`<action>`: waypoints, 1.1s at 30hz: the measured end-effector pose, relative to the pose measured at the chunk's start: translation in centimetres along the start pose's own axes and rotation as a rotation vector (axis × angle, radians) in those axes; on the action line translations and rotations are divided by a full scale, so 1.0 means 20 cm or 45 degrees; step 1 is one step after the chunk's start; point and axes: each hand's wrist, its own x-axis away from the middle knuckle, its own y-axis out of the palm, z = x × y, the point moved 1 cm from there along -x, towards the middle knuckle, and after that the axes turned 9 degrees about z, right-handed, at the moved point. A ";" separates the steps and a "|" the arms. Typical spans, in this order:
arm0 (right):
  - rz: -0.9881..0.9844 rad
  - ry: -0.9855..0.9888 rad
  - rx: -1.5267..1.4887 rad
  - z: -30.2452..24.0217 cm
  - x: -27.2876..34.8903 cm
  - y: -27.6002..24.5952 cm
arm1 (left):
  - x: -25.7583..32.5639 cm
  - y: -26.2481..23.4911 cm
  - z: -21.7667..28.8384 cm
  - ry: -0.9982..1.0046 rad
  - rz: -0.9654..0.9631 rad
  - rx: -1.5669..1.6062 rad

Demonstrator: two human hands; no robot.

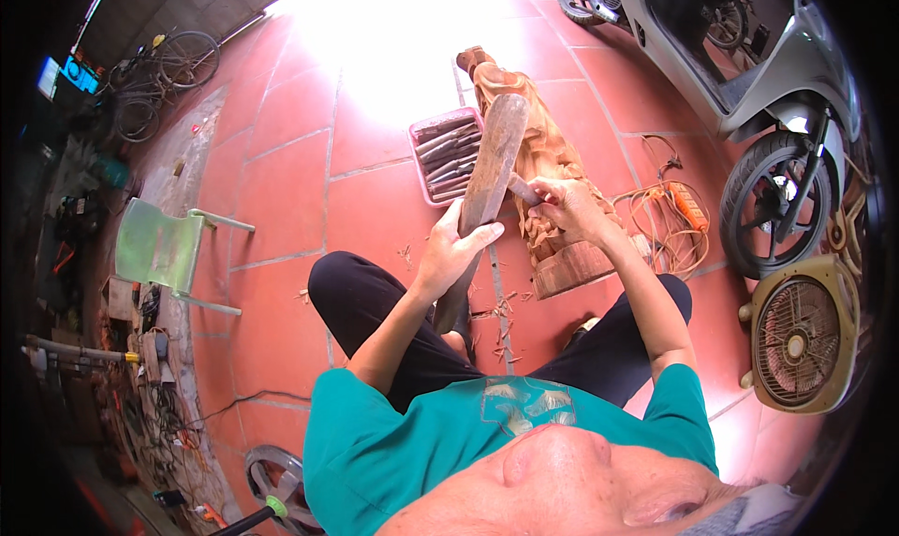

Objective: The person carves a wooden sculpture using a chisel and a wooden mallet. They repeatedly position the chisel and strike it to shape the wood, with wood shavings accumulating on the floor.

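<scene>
Gripping the long wooden board [496,157] below its wide end, your left hand [456,252] holds it slanted between your knees. Your right hand [568,208] pinches a small brown block [524,190] by its edge. The board appears stiff, moderately heavy, dry; the narrower stretch likely offers surest hold.

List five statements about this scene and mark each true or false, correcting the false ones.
1. The left grip holds the long wooden piece. True.
2. The right grip is empty. False: the right grip holds a short, narrow piece.
3. The tool tray is green. False: the tool tray is pink.
4. The carved wood is to the right of the tray. True.
5. The fan stands beside the green chair. False: the fan is near the scooter's front wheel.
</scene>
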 end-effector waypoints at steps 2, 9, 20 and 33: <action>0.022 -0.117 0.073 0.00 0.00 0.02 | 0.00 0.01 -0.01 -0.013 0.036 0.017; -0.006 -0.114 0.090 -0.04 -0.02 0.02 | 0.03 -0.01 -0.11 0.047 0.116 -0.055; 0.078 -0.121 0.126 0.02 -0.05 -0.04 | 0.05 0.01 -0.07 -0.081 0.122 0.026; 0.066 -0.049 0.039 0.06 -0.05 -0.05 | 0.03 -0.01 -0.06 -0.066 0.118 -0.021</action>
